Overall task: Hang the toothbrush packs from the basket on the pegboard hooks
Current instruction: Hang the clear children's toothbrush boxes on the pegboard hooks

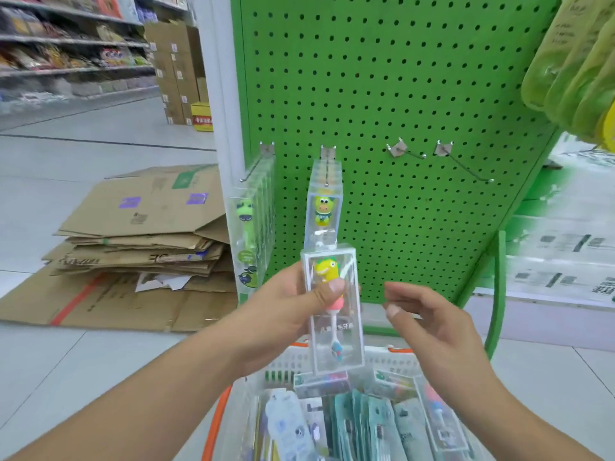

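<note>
My left hand [286, 304] grips a clear toothbrush pack [336, 331] with a yellow dinosaur handle, holding it upright in front of the green pegboard [382, 78]. My right hand [429, 321] hovers just right of the pack, fingers loosely curved and holding nothing. Several clear packs hang on the second hook [327, 154], the front one [323, 211] showing a yellow figure. More packs [253, 227] with green figures hang on the leftmost hook [256, 164]. Two bare hooks [407, 151] [466, 164] stick out to the right. Below my hands is the white basket [382, 362] full of packs.
A stack of flattened cardboard boxes [133, 247] lies on the floor at left. Store shelves [66, 51] and cartons [176, 68] stand at the back left. Yellow-green bagged goods [575, 61] hang at the upper right, and a green frame post [496, 294] runs down beside the basket.
</note>
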